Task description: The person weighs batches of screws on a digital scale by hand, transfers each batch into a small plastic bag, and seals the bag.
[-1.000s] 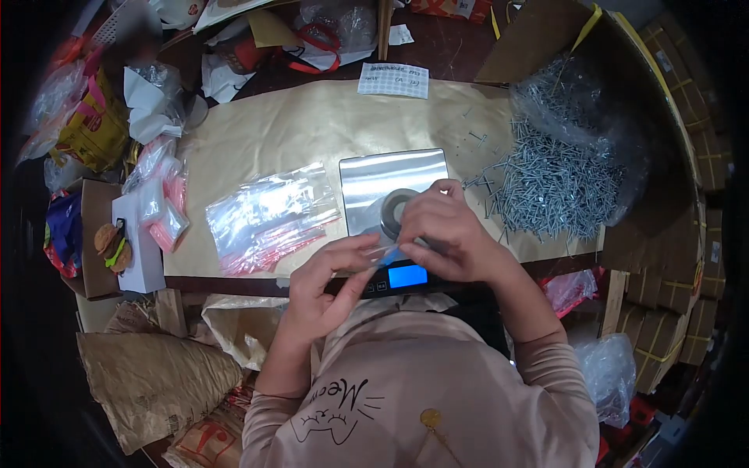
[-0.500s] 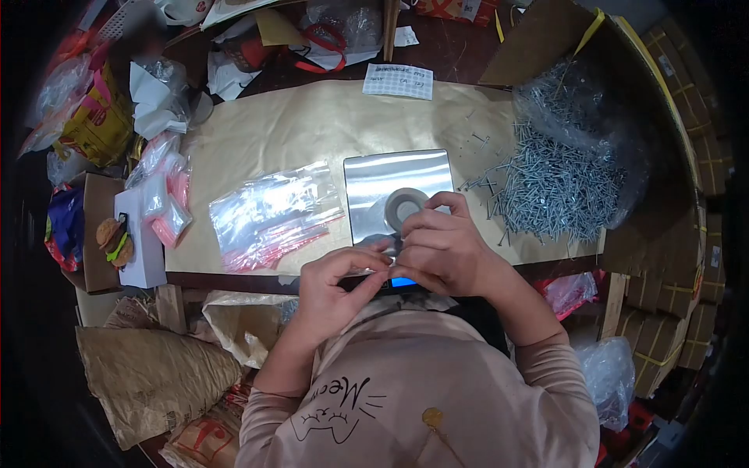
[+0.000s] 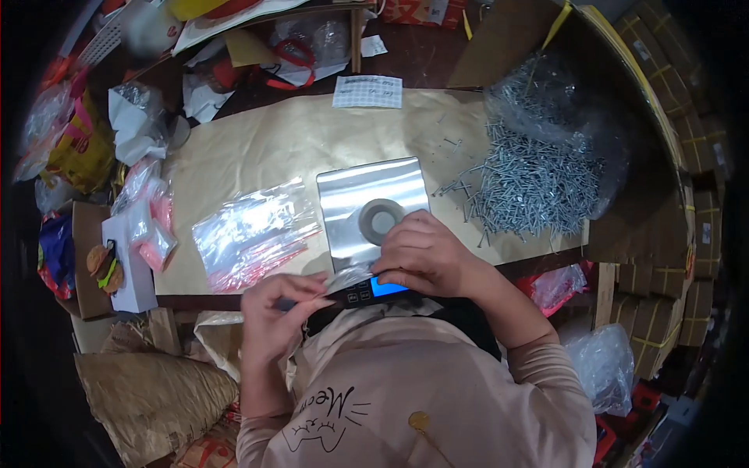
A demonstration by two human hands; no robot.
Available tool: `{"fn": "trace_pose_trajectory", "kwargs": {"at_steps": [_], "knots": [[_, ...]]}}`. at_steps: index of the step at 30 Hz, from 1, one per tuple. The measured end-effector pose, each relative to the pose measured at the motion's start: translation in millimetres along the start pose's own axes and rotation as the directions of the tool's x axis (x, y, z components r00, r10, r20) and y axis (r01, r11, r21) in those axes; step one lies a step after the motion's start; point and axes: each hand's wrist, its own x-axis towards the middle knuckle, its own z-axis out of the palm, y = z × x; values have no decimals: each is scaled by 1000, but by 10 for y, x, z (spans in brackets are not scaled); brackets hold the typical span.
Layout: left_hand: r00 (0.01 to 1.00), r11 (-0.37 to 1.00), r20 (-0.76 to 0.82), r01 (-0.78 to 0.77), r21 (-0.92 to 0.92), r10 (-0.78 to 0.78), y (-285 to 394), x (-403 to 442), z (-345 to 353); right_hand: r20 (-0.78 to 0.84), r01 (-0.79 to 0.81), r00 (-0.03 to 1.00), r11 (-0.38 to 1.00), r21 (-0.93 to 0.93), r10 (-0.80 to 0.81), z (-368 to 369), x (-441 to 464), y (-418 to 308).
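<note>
Between my hands stretches a small clear plastic bag (image 3: 349,278), low over the front of a digital scale. My left hand (image 3: 277,306) pinches its left end with thumb and fingers, left of the scale's buttons. The curled fingers of my right hand (image 3: 421,256) close on its other end, beside the lit blue display (image 3: 388,286). On the scale's steel plate (image 3: 343,195) sits a grey ring-shaped thing (image 3: 381,221), close to my right fingertips. A stack of clear zip bags (image 3: 253,230) with red edges lies to the left.
Loose screws (image 3: 538,179) are heaped at the right, partly under clear plastic, before a cardboard box (image 3: 647,195). A handwritten label sheet (image 3: 367,92) lies at the back. A white box (image 3: 131,265) with a toy burger (image 3: 104,267) stands left.
My hands have drawn apart, the left one moving left, and the bag now spans between them. More of the scale's buttons show. The whole view has shifted slightly.
</note>
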Motion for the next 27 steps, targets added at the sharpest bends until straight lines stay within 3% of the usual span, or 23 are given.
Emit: {"fn": "trace_pose_trajectory", "kwargs": {"at_steps": [3, 6, 7, 10, 11, 13, 16, 18, 20, 27], "knots": [[993, 986, 62, 92, 137, -101, 118, -174, -376, 110, -169, 978, 982, -86, 178, -107, -264, 132], [938, 903, 20, 326, 279, -345, 154, -421, -752, 102, -306, 914, 833, -461, 392, -353, -592, 265], [829, 788, -28, 542, 291, -559, 223, -482, -840, 98, -329, 885, 760, -560, 455, -457, -695, 286], [727, 609, -91, 631, 481, -681, 112, -584, -1013, 36, -356, 813, 545, -759, 581, -691, -1046, 345], [755, 609, -146, 613, 503, -639, 103, -568, -981, 7, -357, 792, 473, -805, 610, -737, -1135, 368], [803, 605, -247, 578, 548, -543, 90, -512, -843, 72, -305, 777, 474, -826, 626, -827, -1198, 429], [905, 688, -209, 418, 593, -370, -36, -436, -733, 149, -183, 808, 483, -856, 571, -922, -1282, 602], [919, 727, -187, 389, 566, -347, -183, -446, -730, 194, -134, 807, 493, -860, 558, -949, -1284, 699], [946, 769, -122, 315, 556, -299, -209, -416, -696, 168, -154, 836, 516, -843, 523, -948, -1218, 723], [960, 754, -109, 270, 600, -257, -158, -302, -569, 34, -244, 895, 550, -799, 446, -903, -982, 910]]}}
